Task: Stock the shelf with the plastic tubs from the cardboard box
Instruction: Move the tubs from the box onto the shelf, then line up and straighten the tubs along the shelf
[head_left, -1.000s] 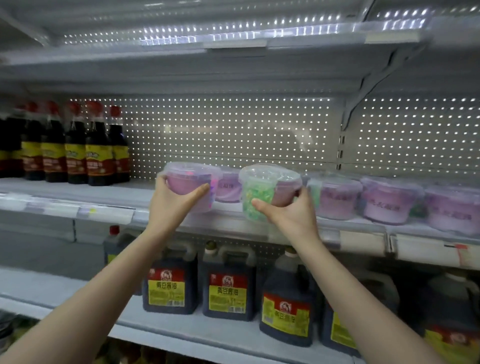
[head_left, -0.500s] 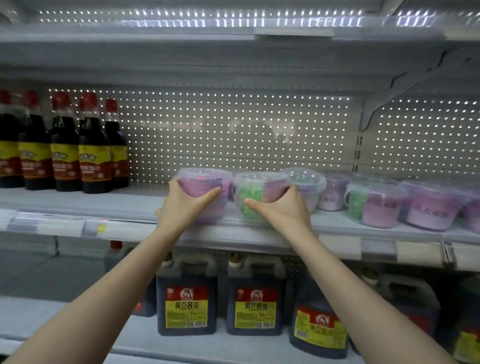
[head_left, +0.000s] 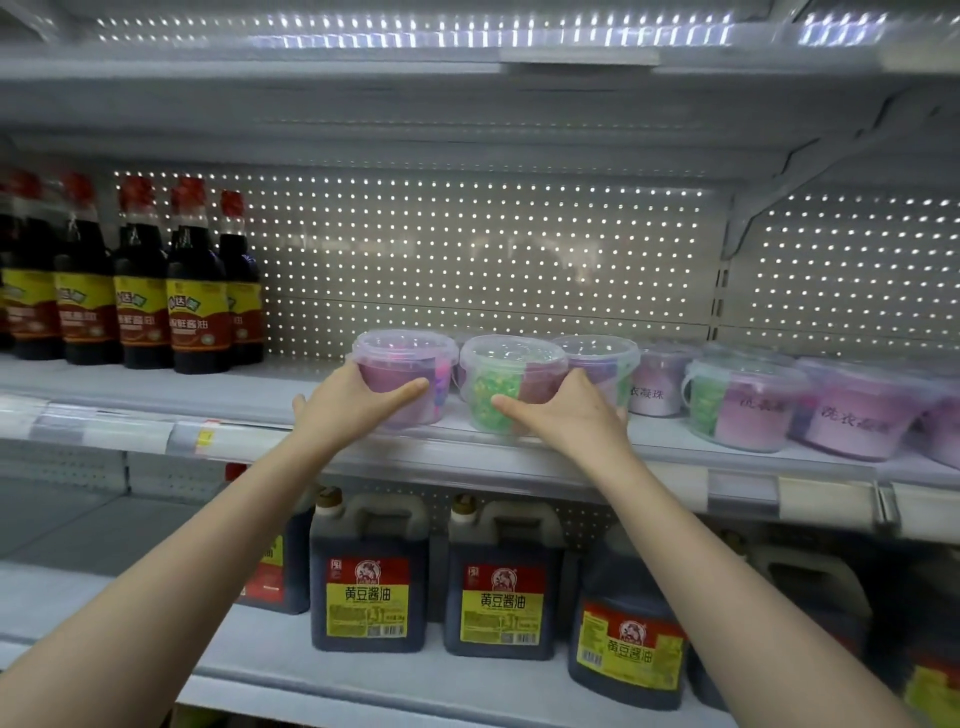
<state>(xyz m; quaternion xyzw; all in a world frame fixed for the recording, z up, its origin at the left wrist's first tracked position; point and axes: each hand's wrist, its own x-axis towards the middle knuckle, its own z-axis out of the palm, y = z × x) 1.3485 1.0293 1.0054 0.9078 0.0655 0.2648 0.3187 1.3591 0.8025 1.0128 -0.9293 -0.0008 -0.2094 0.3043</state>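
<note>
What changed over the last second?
Both tubs came down from just above the shelf onto it: the purple tub in the left hand, the green tub in the right hand. Both hands still grip them. The other tubs and bottles stayed put.

Both bare forearms reach up and forward from the lower corners and come closer toward the middle. The left hand (head_left: 353, 410) grips the clear plastic tub with purple filling (head_left: 397, 364), its thumb stretched across the front and its fingers round the left side. The right hand (head_left: 571, 423) grips the clear plastic tub with green beads (head_left: 498, 382) in the same way, its thumb pointing left.
</note>
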